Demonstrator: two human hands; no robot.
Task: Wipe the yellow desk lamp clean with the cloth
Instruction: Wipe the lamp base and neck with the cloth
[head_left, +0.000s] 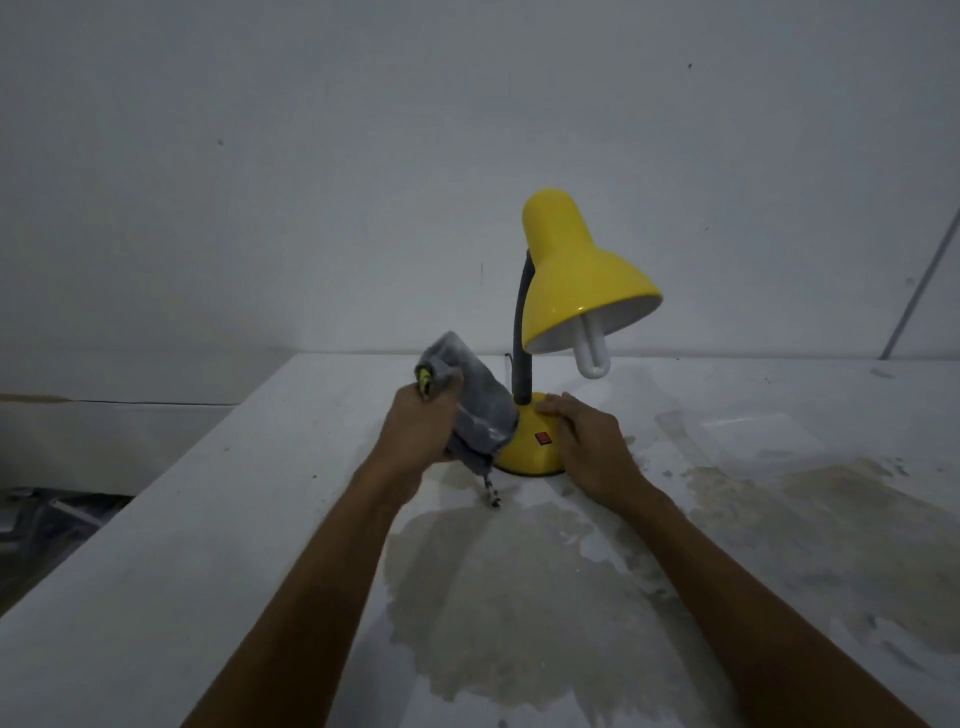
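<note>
Bare forearms (291, 597) reach to the yellow desk lamp (576, 270) between the 2 hands, left hand (415, 426) clenched on the cloth (480, 410) at its base (524, 452), right hand (587, 436) flat on that base, so a hard wipe may tip it.

White stained table (260, 545), yellow desk lamp (530, 452) standing upright on it, near back edge

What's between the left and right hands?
Head view: the cloth, held by the left hand, and the lamp base with its red switch, touched by the right hand.
</note>
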